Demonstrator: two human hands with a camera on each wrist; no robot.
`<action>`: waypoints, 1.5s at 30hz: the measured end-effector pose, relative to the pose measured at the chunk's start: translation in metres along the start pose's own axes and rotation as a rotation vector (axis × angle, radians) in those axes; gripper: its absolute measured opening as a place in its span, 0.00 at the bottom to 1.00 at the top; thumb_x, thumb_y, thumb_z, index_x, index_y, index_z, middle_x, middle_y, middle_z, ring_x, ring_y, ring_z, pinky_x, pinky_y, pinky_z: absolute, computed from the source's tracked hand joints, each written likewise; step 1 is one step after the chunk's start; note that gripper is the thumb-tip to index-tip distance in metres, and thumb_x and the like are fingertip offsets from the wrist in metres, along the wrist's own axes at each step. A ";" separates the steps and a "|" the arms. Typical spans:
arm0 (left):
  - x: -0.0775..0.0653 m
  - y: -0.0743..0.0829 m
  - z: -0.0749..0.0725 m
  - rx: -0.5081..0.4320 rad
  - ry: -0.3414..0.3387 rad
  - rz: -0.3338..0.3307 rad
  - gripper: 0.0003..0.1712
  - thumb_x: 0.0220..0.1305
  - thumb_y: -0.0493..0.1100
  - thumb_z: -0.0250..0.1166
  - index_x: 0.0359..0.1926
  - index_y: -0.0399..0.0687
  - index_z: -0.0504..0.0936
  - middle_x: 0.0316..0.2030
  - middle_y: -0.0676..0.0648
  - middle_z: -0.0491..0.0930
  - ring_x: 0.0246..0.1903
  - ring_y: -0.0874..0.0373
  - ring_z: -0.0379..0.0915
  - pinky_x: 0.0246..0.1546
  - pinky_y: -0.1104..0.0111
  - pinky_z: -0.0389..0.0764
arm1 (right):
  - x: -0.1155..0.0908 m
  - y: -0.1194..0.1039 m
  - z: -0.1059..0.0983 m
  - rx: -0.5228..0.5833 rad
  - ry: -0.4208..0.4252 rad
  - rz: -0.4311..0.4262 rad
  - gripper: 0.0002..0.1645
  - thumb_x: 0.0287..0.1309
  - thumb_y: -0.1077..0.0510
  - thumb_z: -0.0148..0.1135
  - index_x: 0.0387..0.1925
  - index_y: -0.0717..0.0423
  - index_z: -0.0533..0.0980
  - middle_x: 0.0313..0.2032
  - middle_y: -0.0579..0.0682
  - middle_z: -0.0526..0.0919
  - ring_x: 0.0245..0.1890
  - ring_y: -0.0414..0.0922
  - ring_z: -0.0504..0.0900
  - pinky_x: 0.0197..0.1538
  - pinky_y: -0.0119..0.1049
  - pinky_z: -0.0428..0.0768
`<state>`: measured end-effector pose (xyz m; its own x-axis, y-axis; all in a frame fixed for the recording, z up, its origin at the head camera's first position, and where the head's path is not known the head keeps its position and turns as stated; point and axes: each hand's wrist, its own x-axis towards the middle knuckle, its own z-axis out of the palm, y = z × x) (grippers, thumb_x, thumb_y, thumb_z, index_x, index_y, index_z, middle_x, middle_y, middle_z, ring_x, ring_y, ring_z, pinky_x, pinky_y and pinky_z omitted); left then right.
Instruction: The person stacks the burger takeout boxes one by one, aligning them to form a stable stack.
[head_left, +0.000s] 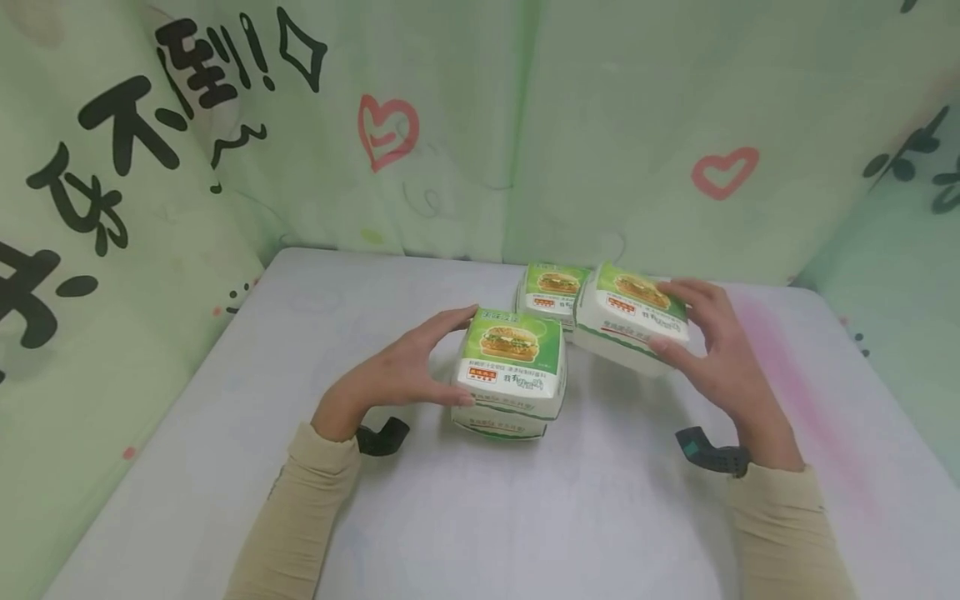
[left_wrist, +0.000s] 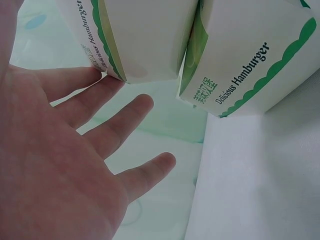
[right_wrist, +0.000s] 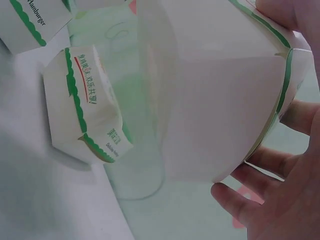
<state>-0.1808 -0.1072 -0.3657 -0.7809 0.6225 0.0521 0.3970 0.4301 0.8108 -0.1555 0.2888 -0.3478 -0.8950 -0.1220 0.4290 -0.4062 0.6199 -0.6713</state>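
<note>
My left hand [head_left: 397, 367] grips an upper hamburger box [head_left: 513, 342] by its left side, thumb near the front corner and fingers at the back. A lower hamburger box [head_left: 498, 427] sits on the table directly beneath it. In the left wrist view the ring and little fingers spread free of the boxes. My right hand [head_left: 716, 346] holds another hamburger box [head_left: 633, 312] between thumb and fingers, tilted and raised, its plain white underside [right_wrist: 215, 110] showing in the right wrist view. Behind stands a further hamburger box [head_left: 553, 292], partly hidden by the others.
The boxes share a white table [head_left: 622, 517] with a pink smear [head_left: 795, 375] on its right side. A pale green curtain [head_left: 600, 108] with hearts and dark lettering hangs along the back and sides. Dark straps [head_left: 712, 454] sit at both wrists.
</note>
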 end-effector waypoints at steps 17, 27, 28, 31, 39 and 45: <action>0.001 -0.001 -0.001 0.016 0.008 0.014 0.61 0.48 0.54 0.79 0.78 0.63 0.51 0.74 0.56 0.57 0.74 0.59 0.53 0.74 0.50 0.58 | 0.004 -0.014 0.003 0.028 0.027 -0.041 0.40 0.51 0.65 0.70 0.67 0.53 0.70 0.66 0.53 0.64 0.62 0.33 0.61 0.61 0.20 0.62; 0.001 -0.001 -0.001 -0.014 0.006 0.010 0.60 0.48 0.54 0.79 0.77 0.63 0.52 0.74 0.57 0.57 0.73 0.58 0.53 0.73 0.48 0.57 | 0.003 -0.023 0.003 0.049 0.038 -0.071 0.41 0.50 0.66 0.69 0.68 0.52 0.70 0.67 0.53 0.64 0.63 0.34 0.61 0.62 0.22 0.62; 0.001 0.000 -0.001 -0.014 0.005 0.010 0.61 0.48 0.54 0.79 0.77 0.63 0.52 0.74 0.57 0.57 0.73 0.59 0.53 0.73 0.49 0.57 | 0.003 -0.024 0.003 0.056 0.038 -0.076 0.41 0.50 0.67 0.69 0.68 0.52 0.70 0.67 0.52 0.64 0.63 0.35 0.62 0.62 0.22 0.62; 0.001 0.000 -0.001 -0.014 0.004 0.011 0.60 0.48 0.54 0.79 0.77 0.63 0.52 0.74 0.57 0.57 0.73 0.59 0.53 0.73 0.49 0.58 | 0.004 -0.027 0.003 0.068 0.041 -0.092 0.41 0.49 0.68 0.69 0.67 0.52 0.70 0.68 0.52 0.63 0.63 0.36 0.62 0.63 0.24 0.62; 0.000 -0.002 0.000 -0.007 0.004 0.015 0.60 0.48 0.54 0.79 0.77 0.62 0.52 0.73 0.57 0.58 0.73 0.59 0.54 0.73 0.50 0.58 | 0.007 -0.042 0.005 0.103 0.049 -0.115 0.41 0.49 0.67 0.67 0.68 0.51 0.70 0.68 0.48 0.63 0.63 0.38 0.64 0.61 0.23 0.64; 0.001 -0.004 0.001 0.003 0.004 0.020 0.61 0.48 0.55 0.79 0.77 0.62 0.51 0.74 0.56 0.57 0.74 0.59 0.53 0.74 0.51 0.57 | 0.008 -0.051 0.007 0.142 0.054 -0.150 0.40 0.49 0.67 0.65 0.67 0.54 0.70 0.67 0.48 0.64 0.63 0.40 0.64 0.58 0.22 0.66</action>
<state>-0.1827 -0.1072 -0.3691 -0.7750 0.6280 0.0708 0.4136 0.4194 0.8081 -0.1434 0.2508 -0.3150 -0.8130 -0.1606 0.5597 -0.5594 0.4817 -0.6745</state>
